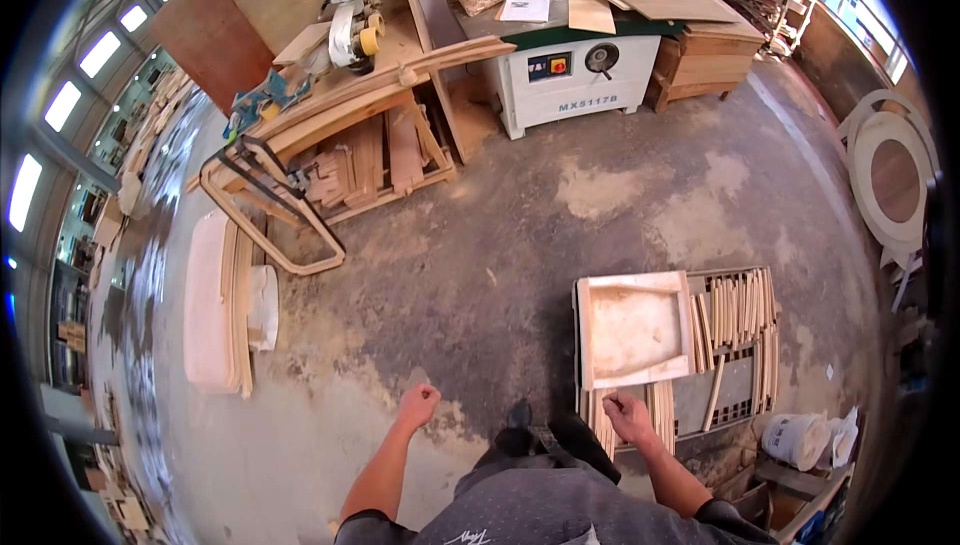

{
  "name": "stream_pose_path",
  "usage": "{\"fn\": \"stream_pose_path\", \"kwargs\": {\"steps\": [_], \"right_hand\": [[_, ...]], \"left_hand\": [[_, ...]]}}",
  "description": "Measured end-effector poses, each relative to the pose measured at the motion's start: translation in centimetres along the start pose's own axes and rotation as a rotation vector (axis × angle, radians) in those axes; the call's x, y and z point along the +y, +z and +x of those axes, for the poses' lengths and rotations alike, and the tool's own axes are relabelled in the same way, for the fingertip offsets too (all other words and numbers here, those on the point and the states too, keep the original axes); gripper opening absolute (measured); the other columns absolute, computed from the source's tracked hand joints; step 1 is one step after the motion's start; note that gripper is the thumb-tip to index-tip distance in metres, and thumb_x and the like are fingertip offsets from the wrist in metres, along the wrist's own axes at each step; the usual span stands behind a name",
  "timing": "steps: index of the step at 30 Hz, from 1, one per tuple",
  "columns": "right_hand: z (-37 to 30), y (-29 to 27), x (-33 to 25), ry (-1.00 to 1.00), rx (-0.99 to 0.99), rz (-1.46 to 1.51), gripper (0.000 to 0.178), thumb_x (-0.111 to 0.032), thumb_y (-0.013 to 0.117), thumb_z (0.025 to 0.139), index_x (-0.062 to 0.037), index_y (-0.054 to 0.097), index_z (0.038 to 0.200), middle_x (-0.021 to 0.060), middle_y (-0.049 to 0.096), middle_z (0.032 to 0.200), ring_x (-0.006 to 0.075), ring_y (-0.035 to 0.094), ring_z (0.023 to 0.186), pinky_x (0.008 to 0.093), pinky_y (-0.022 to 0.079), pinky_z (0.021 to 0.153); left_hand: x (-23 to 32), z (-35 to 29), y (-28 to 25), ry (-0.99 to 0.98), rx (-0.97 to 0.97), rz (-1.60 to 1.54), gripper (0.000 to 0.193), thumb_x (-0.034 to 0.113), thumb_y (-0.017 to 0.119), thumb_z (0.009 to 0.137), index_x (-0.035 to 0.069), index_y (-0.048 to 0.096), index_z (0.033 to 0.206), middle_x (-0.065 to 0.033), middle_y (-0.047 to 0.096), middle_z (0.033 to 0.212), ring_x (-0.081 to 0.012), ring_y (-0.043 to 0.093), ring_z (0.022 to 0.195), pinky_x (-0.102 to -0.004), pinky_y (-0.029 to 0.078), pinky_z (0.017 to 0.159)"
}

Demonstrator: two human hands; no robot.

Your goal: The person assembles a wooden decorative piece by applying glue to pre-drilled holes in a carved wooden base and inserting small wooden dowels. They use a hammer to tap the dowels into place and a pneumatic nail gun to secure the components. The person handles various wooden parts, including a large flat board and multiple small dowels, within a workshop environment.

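Note:
My left hand point(419, 406) is held out over the bare floor, its fingers curled in with nothing showing in them. My right hand point(627, 417) is also closed, and no object shows in it. From this view it overlaps a bundle of thin wooden strips point(661, 411) on a low pallet; I cannot tell whether it touches them. Just beyond that hand, a shallow wooden frame with a pale panel point(634, 329) rests on the pallet. More narrow strips point(737, 307) lie in rows to its right.
Ahead stands a white woodworking machine point(570, 80) with boards on top. A wooden workbench point(340, 115) is at the far left, with a rounded wooden frame point(270, 215) leaning there. Curved panels point(217, 303) stand at left. A white bucket point(796, 440) is at near right.

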State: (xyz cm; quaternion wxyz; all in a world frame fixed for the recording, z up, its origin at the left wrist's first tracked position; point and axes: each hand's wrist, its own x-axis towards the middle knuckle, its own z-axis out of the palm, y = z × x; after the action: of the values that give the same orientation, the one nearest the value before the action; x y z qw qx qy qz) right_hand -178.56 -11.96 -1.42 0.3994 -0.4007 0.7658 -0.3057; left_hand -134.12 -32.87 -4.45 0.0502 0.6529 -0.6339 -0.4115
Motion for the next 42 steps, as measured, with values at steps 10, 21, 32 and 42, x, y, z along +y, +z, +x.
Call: {"fn": "stream_pose_path", "kwargs": {"steps": [10,21,32,42], "right_hand": [[24.5,-0.6,7.0,0.140,-0.078,-0.299,0.034,-0.034,0.063,0.087,-0.0026,0.076,0.090,0.0193,0.073,0.082,0.0338,0.073,0.081,0.0441,0.057,0.077],[72.0,-12.8,-30.1,-0.267,0.060,-0.193,0.030,-0.026,0.059,0.094,0.0015,0.062,0.083,0.0183,0.060,0.067,0.0205,0.058,0.059,0.0393,0.049,0.062],[104.2,-22.7,-58.6,-0.435,0.205,-0.123,0.035,-0.031,0.060,0.096,0.0007,0.070,0.104,0.0176,0.071,0.085,0.0297,0.069,0.081,0.0385,0.053,0.076],[135.2,-25.6,-75.4,-0.708,0.434,-0.505,0.044,-0.034,0.073,0.089,-0.0062,0.069,0.123,0.0186,0.070,0.107,0.0348,0.068,0.101,0.0430,0.053,0.090]], "left_hand": [[12.2,19.1,-7.0,-0.046,-0.026,-0.242,0.032,0.032,0.072,0.091,0.005,0.072,0.109,-0.0105,0.074,0.096,-0.0213,0.070,0.087,-0.0350,0.055,0.079],[32.8,42.5,-16.2,0.031,0.060,-0.364,0.028,0.024,0.071,0.093,0.003,0.069,0.112,-0.0076,0.073,0.094,-0.0174,0.069,0.087,-0.0336,0.054,0.082],[56.0,72.9,-26.3,0.327,-0.012,-0.489,0.023,0.018,0.069,0.097,0.003,0.066,0.113,-0.0032,0.069,0.100,-0.0116,0.063,0.094,-0.0302,0.052,0.084],[75.5,92.4,-34.5,0.556,0.172,-0.307,0.028,0.015,0.069,0.093,-0.001,0.064,0.116,-0.0147,0.067,0.118,-0.0304,0.066,0.110,-0.0365,0.052,0.093]]}}
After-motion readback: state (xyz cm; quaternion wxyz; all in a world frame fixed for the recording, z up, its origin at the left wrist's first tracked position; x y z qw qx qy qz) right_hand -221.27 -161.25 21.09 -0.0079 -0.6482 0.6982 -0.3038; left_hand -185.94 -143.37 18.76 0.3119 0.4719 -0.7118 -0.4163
